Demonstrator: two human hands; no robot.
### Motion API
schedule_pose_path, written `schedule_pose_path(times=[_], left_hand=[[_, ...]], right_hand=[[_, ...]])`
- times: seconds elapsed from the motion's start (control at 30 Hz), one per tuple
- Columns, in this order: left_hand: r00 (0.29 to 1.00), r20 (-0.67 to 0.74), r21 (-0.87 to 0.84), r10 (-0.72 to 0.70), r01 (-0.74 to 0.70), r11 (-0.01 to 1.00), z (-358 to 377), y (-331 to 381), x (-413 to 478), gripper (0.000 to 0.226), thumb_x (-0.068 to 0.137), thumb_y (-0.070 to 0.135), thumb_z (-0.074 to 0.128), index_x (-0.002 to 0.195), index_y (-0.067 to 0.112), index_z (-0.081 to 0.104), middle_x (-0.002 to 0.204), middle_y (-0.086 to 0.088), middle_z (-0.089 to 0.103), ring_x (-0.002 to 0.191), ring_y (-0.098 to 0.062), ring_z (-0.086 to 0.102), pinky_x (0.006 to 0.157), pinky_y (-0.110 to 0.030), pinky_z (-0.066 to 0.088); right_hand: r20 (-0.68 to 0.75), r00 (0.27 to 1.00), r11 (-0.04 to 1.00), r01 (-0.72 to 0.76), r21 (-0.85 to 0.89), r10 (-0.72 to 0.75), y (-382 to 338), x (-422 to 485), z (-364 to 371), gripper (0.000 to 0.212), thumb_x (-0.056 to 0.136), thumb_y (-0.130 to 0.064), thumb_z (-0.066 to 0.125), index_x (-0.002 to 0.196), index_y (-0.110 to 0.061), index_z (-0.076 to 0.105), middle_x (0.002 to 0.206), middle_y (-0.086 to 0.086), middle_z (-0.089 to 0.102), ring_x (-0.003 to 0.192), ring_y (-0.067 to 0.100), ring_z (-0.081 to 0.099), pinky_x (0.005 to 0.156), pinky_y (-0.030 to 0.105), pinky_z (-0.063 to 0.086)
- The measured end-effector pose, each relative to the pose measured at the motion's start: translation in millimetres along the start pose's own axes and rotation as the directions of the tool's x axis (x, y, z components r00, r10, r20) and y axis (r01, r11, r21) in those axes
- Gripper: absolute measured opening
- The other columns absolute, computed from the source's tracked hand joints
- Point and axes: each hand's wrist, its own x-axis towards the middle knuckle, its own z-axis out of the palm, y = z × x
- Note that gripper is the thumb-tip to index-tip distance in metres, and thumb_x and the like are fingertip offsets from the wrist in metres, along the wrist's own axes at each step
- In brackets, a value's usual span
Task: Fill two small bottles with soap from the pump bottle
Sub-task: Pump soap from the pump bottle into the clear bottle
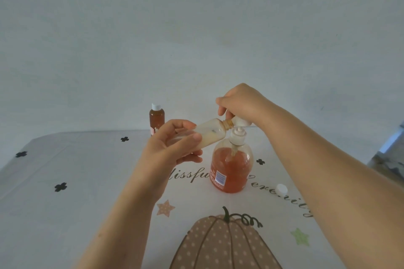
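The clear pump bottle [230, 166], about half full of orange soap, stands upright on the table. My right hand [240, 102] rests on top of its white pump head [240, 123], fingers curled over it. In my left hand [172, 146] I hold a small clear bottle [212, 132], tilted almost flat, its open neck right at the pump spout. Only a little pale liquid shows inside it. A second small bottle [156, 120], filled with amber soap and capped white, stands upright at the table's far edge. A loose white cap [281, 189] lies to the right of the pump bottle.
The table wears a white cloth [87, 181] printed with black clovers, script lettering, stars and a dotted pumpkin [223, 244]. A pale wall rises behind. Something grey shows at the far right edge [391, 159].
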Motion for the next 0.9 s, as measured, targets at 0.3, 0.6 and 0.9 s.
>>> schedule_pose_path(times=[0.3, 0.6, 0.9], left_hand=[[1.000, 0.010, 0.000, 0.009, -0.009, 1.000, 1, 0, -1, 0.026, 0.073, 0.020, 0.075, 0.096, 0.011, 0.067, 0.089, -0.005, 0.071, 0.073, -0.024, 0.067, 0.069, -0.031, 0.056], [1.000, -0.013, 0.018, 0.011, -0.011, 1.000, 0, -3, 1, 0.031, 0.072, 0.018, 0.076, 0.099, 0.008, 0.066, 0.088, -0.004, 0.070, 0.070, -0.024, 0.067, 0.067, -0.031, 0.057], [1.000, -0.024, 0.039, 0.006, -0.005, 0.999, -3, -2, 2, 0.030, 0.072, 0.017, 0.076, 0.099, 0.007, 0.067, 0.086, -0.003, 0.071, 0.069, -0.025, 0.068, 0.067, -0.031, 0.058]], right_hand=[[-0.149, 0.989, 0.998, -0.015, -0.054, 0.007, 1, 10, 13, 0.034, 0.096, -0.025, 0.050, 0.099, -0.002, 0.074, 0.093, 0.014, 0.078, 0.071, 0.026, 0.063, 0.087, 0.042, 0.057], [-0.131, 0.987, 0.993, -0.100, -0.065, 0.091, 9, 20, 21, 0.028, 0.091, -0.019, 0.051, 0.096, -0.006, 0.075, 0.089, 0.010, 0.078, 0.069, 0.025, 0.068, 0.072, 0.033, 0.054], [-0.108, 0.988, 0.990, -0.122, -0.072, 0.114, 12, 20, 26, 0.027, 0.092, -0.015, 0.050, 0.094, -0.008, 0.076, 0.083, 0.007, 0.078, 0.058, 0.019, 0.064, 0.057, 0.026, 0.045]])
